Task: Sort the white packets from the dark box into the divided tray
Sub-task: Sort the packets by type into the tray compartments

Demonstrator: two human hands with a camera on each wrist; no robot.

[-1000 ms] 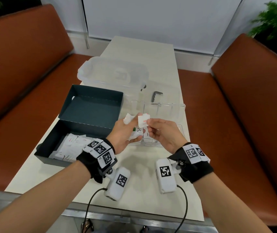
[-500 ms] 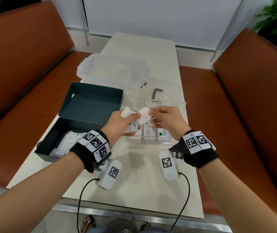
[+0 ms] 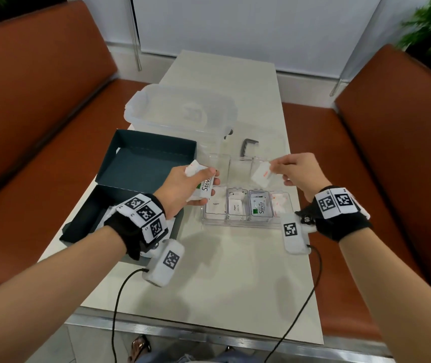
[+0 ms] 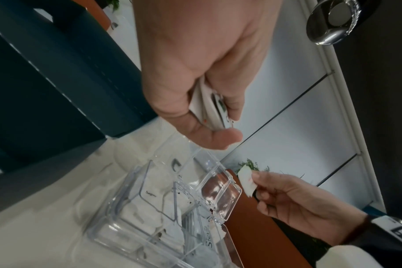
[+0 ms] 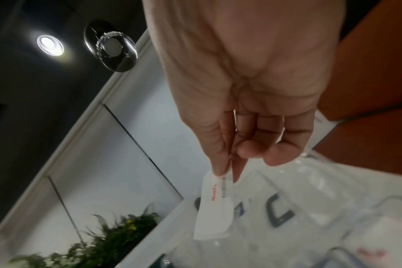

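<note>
Evidently sorting, the right hand pinches a red-lettered salt packet right of frame centre above the clear divided tray, likely bound for its matching compartment, while the left hand clasps spare packets just left.

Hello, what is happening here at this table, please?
A person is sorting small white packets into a clear divided tray. The right hand pinches one packet with red print above the tray's right end. The left hand grips a small stack of packets, a Stevia one on top. More packets lie in the dark box. Four tray compartments already hold packets.
</note>
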